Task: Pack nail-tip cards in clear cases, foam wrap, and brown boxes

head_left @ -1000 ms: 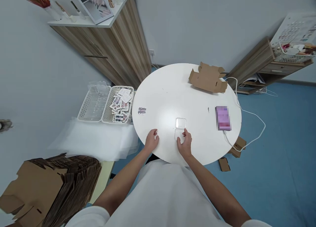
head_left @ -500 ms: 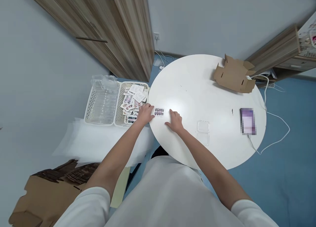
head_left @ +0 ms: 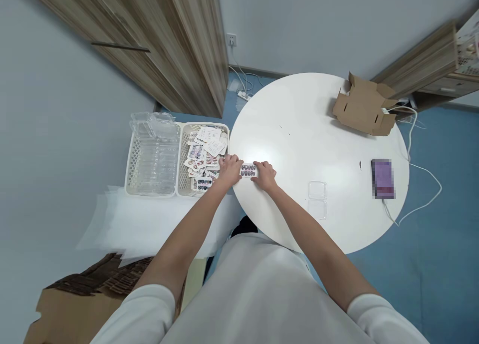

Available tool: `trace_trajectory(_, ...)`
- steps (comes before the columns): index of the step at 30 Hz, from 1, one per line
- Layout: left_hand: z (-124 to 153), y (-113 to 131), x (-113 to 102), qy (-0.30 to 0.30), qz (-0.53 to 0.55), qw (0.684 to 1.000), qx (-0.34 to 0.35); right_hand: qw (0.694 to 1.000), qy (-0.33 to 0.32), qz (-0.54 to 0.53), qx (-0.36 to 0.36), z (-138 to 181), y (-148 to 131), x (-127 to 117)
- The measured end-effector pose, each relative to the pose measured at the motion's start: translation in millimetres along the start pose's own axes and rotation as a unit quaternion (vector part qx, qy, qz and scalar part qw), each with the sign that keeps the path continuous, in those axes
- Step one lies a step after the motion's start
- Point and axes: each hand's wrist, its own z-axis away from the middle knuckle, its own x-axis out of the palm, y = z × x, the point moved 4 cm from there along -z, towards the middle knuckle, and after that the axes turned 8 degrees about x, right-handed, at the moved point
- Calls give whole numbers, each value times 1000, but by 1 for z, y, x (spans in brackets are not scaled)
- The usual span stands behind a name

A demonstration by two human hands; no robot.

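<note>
A small card of press-on nails (head_left: 248, 170) lies at the left edge of the round white table (head_left: 299, 144). My left hand (head_left: 230, 168) pinches its left end and my right hand (head_left: 265, 175) pinches its right end. An opened clear plastic case (head_left: 318, 198) lies on the table to the right of my hands, untouched.
Left of the table stand two white baskets: one with clear cases (head_left: 152, 159), one with several nail cards (head_left: 204, 157). A folded cardboard box (head_left: 364, 110), a phone (head_left: 382, 178) with a white cable (head_left: 419, 194), and stacked flat cardboard (head_left: 82, 294) at lower left.
My right hand left the clear case and both hands moved left to the nail card, closing on its two ends. The view has swung left.
</note>
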Motion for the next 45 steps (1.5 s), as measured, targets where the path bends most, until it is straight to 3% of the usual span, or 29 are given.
trace_trajectory(5, 3, 4, 5, 15, 15, 1000, -8, 999, 16, -28, -6, 8, -1, 1)
trace_trajectory(13, 12, 11, 9, 20, 47, 999, -11, 994, 15, -81, -76, 22, 8, 5)
trace_trajectory(19, 26, 34, 7, 15, 75, 997, 3, 985, -4, -145, -99, 35, 23, -7)
trace_trajectory(27, 42, 101, 13, 32, 164, 985, 34, 976, 29, -180, -122, 87, 75, -49)
trace_trajectory(36, 51, 206, 43, 71, 231, 962, 129, 982, 36, -131, -130, 151, 175, -92)
trace_trajectory(41, 44, 248, 64, 44, 175, 977, 109, 990, 53, -85, -99, 160, 227, -97)
trace_trajectory(45, 34, 264, 73, 15, 138, 987, 80, 995, 28, -57, -80, 152, 245, -96)
